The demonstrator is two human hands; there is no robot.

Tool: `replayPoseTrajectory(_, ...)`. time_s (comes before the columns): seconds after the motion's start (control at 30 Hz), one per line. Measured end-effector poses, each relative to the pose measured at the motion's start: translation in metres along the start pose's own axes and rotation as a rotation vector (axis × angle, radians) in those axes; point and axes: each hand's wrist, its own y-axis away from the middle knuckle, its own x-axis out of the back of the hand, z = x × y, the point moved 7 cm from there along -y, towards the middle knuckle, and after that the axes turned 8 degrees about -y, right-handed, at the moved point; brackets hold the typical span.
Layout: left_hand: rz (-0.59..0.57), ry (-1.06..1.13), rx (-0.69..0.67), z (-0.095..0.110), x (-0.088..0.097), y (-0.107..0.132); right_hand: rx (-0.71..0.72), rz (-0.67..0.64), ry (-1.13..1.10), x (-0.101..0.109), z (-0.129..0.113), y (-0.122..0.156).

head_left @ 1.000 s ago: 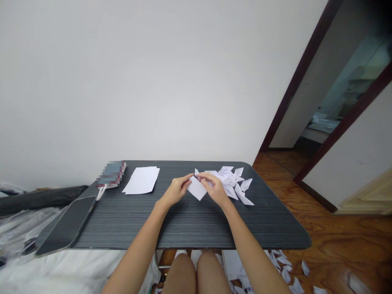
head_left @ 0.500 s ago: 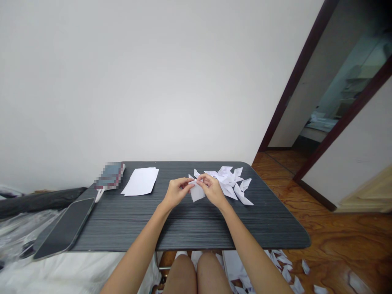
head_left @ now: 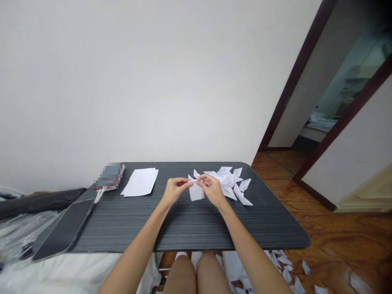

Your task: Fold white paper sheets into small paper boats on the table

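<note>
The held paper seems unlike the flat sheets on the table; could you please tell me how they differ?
The held paper is smaller than the flat sheets. The held paper is pinched by the left hand and right hand, whereas the flat sheets lie untouched on the table. Both are white.

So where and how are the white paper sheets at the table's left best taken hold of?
Probably by the near edge of the white paper sheets, with the left hand brought in from the near side, thumb on top: they lie flat, not quite squared up, and that edge is uncovered.
</note>
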Motion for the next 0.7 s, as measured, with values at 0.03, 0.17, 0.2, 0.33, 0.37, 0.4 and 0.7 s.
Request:
replayPoseTrajectory(0.03, 0.0, 0.003, -0.006, 0.0, 0.0, 0.0, 0.001, 0.001, 0.002, 0.0, 0.0, 0.0)
replayPoseTrajectory(0.17, 0.005, -0.007, -0.017, 0.0, 0.0, 0.0, -0.001, 0.007, 0.01, 0.001, 0.0, 0.0)
replayPoseTrajectory(0.2, 0.004, -0.012, -0.018, 0.0, -0.001, 0.001, -0.003, 0.009, 0.01, 0.001, 0.0, 0.0)
replayPoseTrajectory(0.33, -0.003, -0.021, -0.034, 0.002, -0.001, 0.001, -0.019, 0.013, 0.004, 0.0, 0.0, 0.0)
replayPoseTrajectory(0.37, 0.0, -0.022, -0.039, 0.002, 0.0, 0.001, -0.029, 0.015, -0.01, 0.0, 0.001, 0.001)
replayPoseTrajectory(0.4, 0.006, -0.022, -0.044, 0.003, 0.0, 0.0, -0.049, 0.017, -0.032, 0.0, 0.002, 0.001)
replayPoseTrajectory(0.7, -0.004, -0.03, -0.036, 0.004, 0.0, 0.0, -0.177, 0.092, -0.095, 0.008, 0.019, -0.002)
